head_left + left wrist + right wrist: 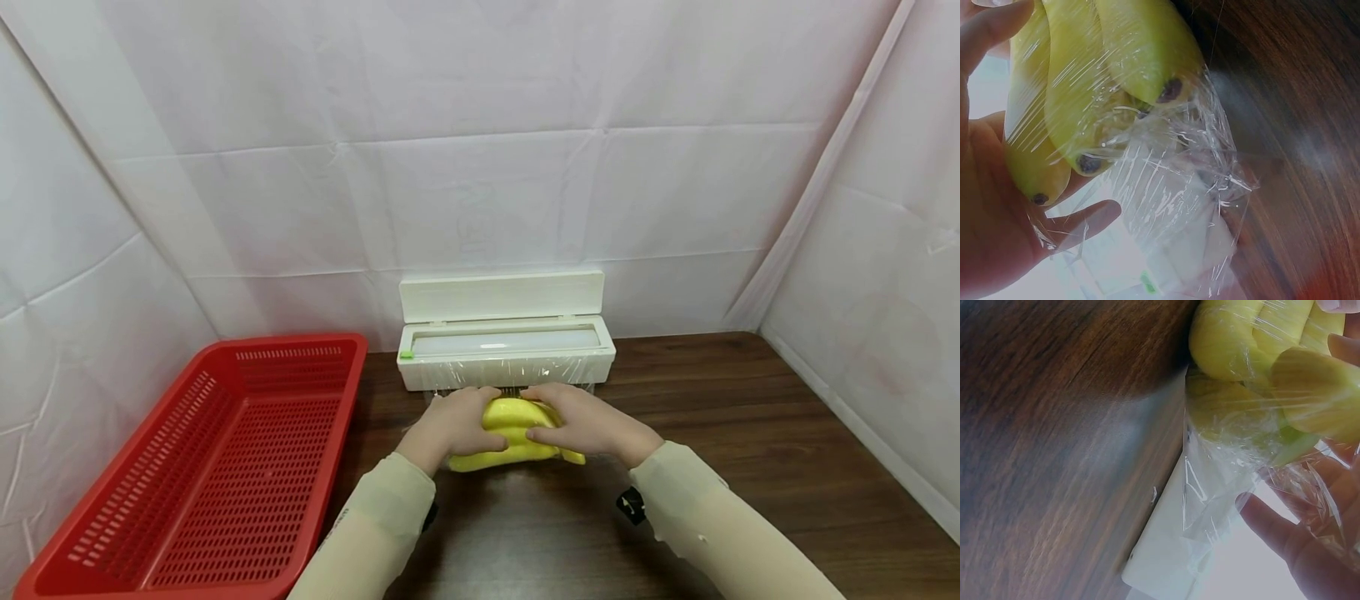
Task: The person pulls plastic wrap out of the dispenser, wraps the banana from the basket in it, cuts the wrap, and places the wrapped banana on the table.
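Observation:
A bunch of yellow bananas [516, 429] lies on the table just in front of the white wrap dispenser. Clear plastic wrap [1166, 194] covers the bananas and stretches back to the dispenser. From the left side, my left hand [453, 425] holds the bunch; the left wrist view shows dark banana tips [1089, 163] under the film beside the palm. My right hand [588, 423] grips the bunch's other side, with film bunched near its fingers [1272, 531]. The underside of the bunch is hidden.
The white wrap dispenser [510, 372] stands against the back curtain, its lid [502, 298] raised and a green slider at its left end. To the left sits a red plastic basket [349, 417] with slotted walls. White curtains [480, 192] enclose the dark wooden table [750, 433].

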`<state>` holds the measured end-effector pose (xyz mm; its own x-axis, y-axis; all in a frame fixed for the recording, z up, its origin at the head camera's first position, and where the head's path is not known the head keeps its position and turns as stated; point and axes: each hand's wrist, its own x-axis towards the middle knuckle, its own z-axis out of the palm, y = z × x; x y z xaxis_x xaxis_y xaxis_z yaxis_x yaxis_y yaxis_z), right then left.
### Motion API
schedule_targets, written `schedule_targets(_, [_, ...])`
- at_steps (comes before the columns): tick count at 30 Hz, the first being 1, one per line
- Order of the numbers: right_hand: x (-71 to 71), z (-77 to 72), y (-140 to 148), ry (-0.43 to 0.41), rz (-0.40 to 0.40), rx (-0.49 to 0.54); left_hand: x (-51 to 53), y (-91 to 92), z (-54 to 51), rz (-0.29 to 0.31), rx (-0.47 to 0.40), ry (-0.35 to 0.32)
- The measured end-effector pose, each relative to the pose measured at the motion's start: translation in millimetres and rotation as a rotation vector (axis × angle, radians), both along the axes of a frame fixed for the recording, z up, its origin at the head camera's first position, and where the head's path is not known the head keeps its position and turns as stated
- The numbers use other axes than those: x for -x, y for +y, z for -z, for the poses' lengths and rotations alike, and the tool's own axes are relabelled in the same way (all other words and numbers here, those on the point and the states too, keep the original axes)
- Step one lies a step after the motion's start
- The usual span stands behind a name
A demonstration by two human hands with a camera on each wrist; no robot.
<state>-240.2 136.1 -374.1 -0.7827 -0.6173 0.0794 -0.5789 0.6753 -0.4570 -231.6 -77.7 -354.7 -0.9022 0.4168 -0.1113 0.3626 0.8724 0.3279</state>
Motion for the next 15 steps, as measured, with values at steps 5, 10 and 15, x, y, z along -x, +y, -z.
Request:
schedule_targets(5, [-0.1,0.7,0.0,0.027,-0.001,-0.006,-1.9,-0.6,-0.6,-0.004,-0.005,0.017])
schedule_targets(10, [-0.7,-0.3,-0.3,0.045,0.014,-0.02,-2.6,-1.2,-1.4,0.007,-0.002,0.048])
schedule_targets(15, [-1.4,-1.9,0.1,0.039,0.037,-0.014,-4.2,-2.3,-4.1,0.009,-0.006,0.076])
